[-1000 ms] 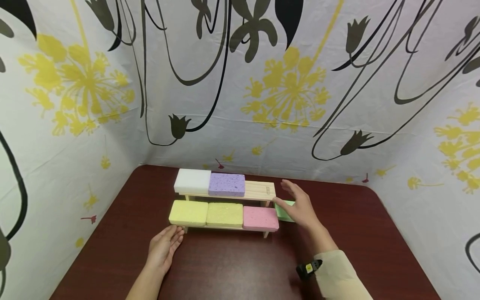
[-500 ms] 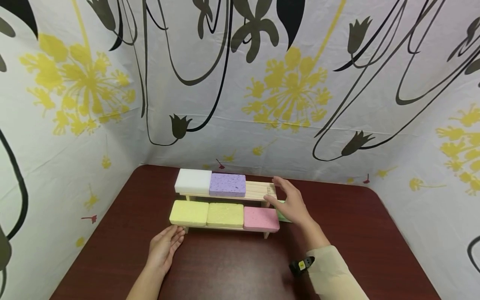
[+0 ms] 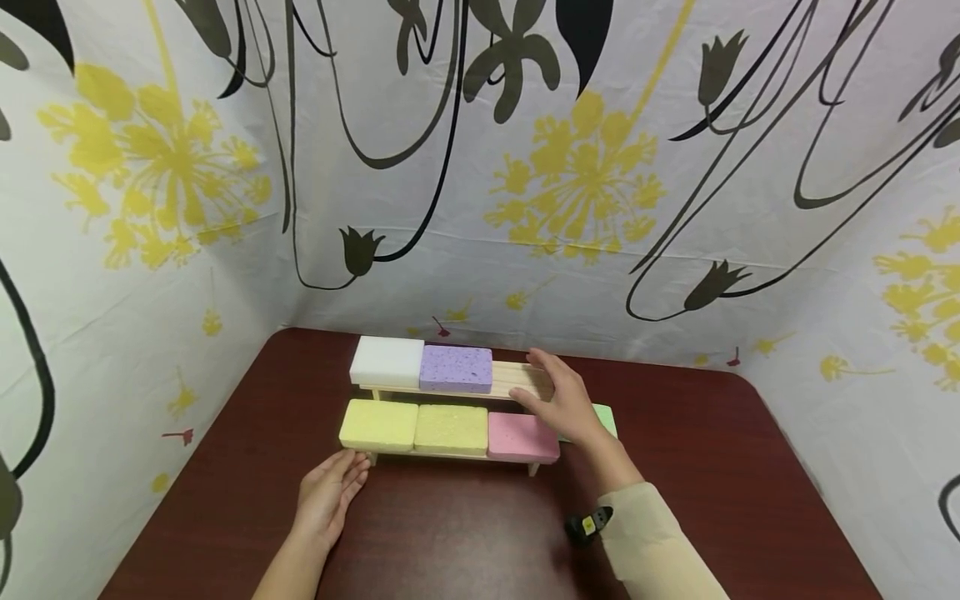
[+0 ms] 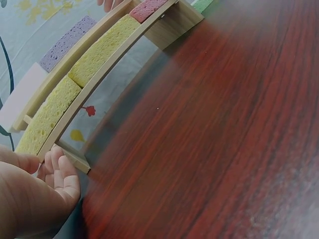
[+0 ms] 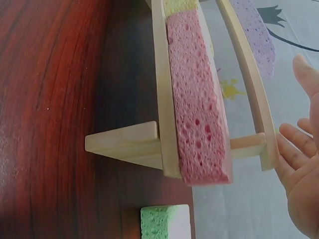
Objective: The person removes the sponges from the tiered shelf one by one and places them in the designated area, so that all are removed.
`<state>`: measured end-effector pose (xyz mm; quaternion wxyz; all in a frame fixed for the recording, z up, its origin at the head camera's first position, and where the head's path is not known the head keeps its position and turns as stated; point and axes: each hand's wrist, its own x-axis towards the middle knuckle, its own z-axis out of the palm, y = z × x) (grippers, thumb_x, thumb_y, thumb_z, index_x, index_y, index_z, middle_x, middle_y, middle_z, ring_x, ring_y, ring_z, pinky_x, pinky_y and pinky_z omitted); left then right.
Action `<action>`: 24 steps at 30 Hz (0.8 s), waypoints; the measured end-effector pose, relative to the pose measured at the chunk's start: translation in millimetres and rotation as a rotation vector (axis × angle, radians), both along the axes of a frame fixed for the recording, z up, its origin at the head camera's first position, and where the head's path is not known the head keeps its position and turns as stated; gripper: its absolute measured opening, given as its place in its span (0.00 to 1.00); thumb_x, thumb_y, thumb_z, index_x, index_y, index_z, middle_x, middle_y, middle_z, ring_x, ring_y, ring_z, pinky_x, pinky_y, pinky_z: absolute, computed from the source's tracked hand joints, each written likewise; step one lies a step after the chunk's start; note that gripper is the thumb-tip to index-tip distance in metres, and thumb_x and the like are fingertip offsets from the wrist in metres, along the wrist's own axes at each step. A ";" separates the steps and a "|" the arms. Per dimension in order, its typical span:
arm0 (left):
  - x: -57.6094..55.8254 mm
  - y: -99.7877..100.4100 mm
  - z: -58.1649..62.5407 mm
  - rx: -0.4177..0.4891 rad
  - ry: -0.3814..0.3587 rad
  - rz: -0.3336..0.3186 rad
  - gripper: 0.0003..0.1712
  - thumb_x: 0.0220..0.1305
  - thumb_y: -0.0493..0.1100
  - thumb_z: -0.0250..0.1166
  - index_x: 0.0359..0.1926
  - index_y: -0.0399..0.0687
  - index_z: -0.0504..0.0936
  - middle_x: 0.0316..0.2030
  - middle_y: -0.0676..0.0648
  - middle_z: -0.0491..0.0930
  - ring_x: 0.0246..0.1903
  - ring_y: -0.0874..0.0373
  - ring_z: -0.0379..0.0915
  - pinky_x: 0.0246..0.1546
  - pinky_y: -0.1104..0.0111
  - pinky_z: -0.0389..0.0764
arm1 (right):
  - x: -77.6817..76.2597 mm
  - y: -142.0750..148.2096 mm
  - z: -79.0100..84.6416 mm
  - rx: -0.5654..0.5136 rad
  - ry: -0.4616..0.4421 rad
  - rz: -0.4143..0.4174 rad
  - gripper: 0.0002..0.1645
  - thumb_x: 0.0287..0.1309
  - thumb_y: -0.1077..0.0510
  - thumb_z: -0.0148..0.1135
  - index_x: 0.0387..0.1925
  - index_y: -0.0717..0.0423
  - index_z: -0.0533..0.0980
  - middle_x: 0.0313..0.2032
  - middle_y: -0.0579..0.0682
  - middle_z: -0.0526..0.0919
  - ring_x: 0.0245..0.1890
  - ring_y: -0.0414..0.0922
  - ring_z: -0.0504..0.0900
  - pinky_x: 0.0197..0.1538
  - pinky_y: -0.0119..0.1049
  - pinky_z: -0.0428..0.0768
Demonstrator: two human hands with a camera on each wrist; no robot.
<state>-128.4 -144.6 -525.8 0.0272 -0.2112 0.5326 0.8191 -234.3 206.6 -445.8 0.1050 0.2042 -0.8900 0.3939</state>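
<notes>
A two-tier wooden rack [image 5: 166, 89] holds sponges on both shelves. A white sponge [image 3: 387, 361] and a purple sponge [image 3: 456, 369] lie on the upper shelf. Below are a yellow sponge [image 3: 378, 426], a second yellow sponge [image 3: 451, 430] and a pink sponge [image 3: 522, 437]. My left hand [image 3: 326, 496] grips the rack's front left corner, thumb at the sponge end and fingers by the leg. At the upper shelf's right end, my right hand [image 3: 564, 406] reaches with thumb and fingers spread, nothing held. It partly hides a green sponge [image 3: 604, 418] behind it.
The rack stands on a dark red wood-grain table [image 3: 442, 533]. Patterned fabric [image 3: 480, 208] hangs close behind the table and along both sides. A black device [image 3: 588, 524] is strapped at the right wrist beside a beige sleeve [image 3: 652, 533].
My right hand has shifted left from beside the rack to over the upper shelf's bare right end. The green sponge now shows to the right of that hand. My left hand keeps its place.
</notes>
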 end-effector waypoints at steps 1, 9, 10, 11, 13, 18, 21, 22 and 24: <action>-0.1 0.1 0.0 -0.001 0.000 0.000 0.21 0.78 0.40 0.55 0.62 0.28 0.68 0.37 0.52 0.84 0.41 0.64 0.81 0.46 0.74 0.83 | -0.6 -0.9 -0.3 0.002 -0.002 0.004 0.45 0.57 0.50 0.76 0.71 0.59 0.67 0.63 0.58 0.77 0.64 0.56 0.75 0.66 0.56 0.73; -1.4 1.3 -0.3 -0.009 0.002 -0.002 0.20 0.78 0.40 0.56 0.61 0.27 0.69 0.38 0.51 0.84 0.42 0.63 0.81 0.46 0.74 0.83 | -6.8 -6.7 0.5 0.061 0.003 0.022 0.46 0.57 0.47 0.76 0.71 0.59 0.67 0.62 0.58 0.77 0.64 0.55 0.74 0.67 0.55 0.72; -1.6 1.3 -0.3 -0.011 0.002 -0.003 0.20 0.78 0.40 0.56 0.61 0.27 0.69 0.38 0.51 0.84 0.42 0.63 0.81 0.46 0.74 0.83 | -7.7 -7.6 0.9 0.067 0.002 0.026 0.46 0.57 0.46 0.76 0.71 0.59 0.67 0.62 0.58 0.77 0.64 0.55 0.74 0.67 0.55 0.72; -1.6 1.3 -0.2 -0.013 0.003 -0.004 0.20 0.78 0.40 0.56 0.61 0.27 0.69 0.38 0.51 0.84 0.42 0.63 0.81 0.46 0.74 0.83 | -8.7 -8.5 1.1 0.074 0.001 0.030 0.46 0.58 0.46 0.75 0.71 0.59 0.67 0.62 0.58 0.77 0.64 0.55 0.74 0.67 0.55 0.72; -1.7 1.2 -0.1 -0.017 0.003 -0.005 0.21 0.78 0.40 0.55 0.62 0.27 0.68 0.39 0.51 0.84 0.42 0.63 0.81 0.46 0.74 0.83 | -10.5 -10.4 1.5 0.084 -0.002 0.037 0.46 0.58 0.45 0.75 0.71 0.59 0.67 0.62 0.57 0.77 0.64 0.55 0.74 0.66 0.55 0.73; -1.1 0.6 0.5 -0.024 0.003 -0.007 0.22 0.78 0.40 0.55 0.62 0.26 0.68 0.39 0.51 0.84 0.42 0.63 0.81 0.46 0.75 0.83 | -13.1 -15.6 2.3 0.091 -0.022 0.050 0.46 0.59 0.45 0.74 0.71 0.59 0.66 0.64 0.57 0.76 0.65 0.55 0.73 0.67 0.55 0.72; -0.4 0.4 0.8 -0.020 0.003 -0.005 0.22 0.78 0.40 0.55 0.63 0.26 0.67 0.38 0.51 0.84 0.42 0.63 0.81 0.46 0.74 0.83 | -13.6 -19.4 2.6 0.098 -0.037 0.060 0.47 0.59 0.45 0.74 0.72 0.60 0.65 0.64 0.58 0.75 0.66 0.55 0.72 0.67 0.55 0.72; -0.2 0.3 0.8 -0.019 0.003 -0.005 0.22 0.78 0.39 0.55 0.63 0.26 0.67 0.38 0.52 0.84 0.42 0.64 0.81 0.47 0.74 0.83 | -13.9 -20.5 2.5 0.103 -0.040 0.060 0.47 0.59 0.45 0.73 0.72 0.60 0.65 0.64 0.58 0.75 0.66 0.55 0.72 0.68 0.55 0.72; 0.2 0.1 0.9 -0.014 0.003 -0.004 0.22 0.79 0.39 0.55 0.64 0.26 0.66 0.38 0.52 0.84 0.42 0.64 0.81 0.47 0.74 0.83 | -14.4 -22.8 2.3 0.114 -0.040 0.062 0.48 0.59 0.45 0.74 0.73 0.61 0.64 0.64 0.58 0.75 0.66 0.56 0.72 0.68 0.55 0.71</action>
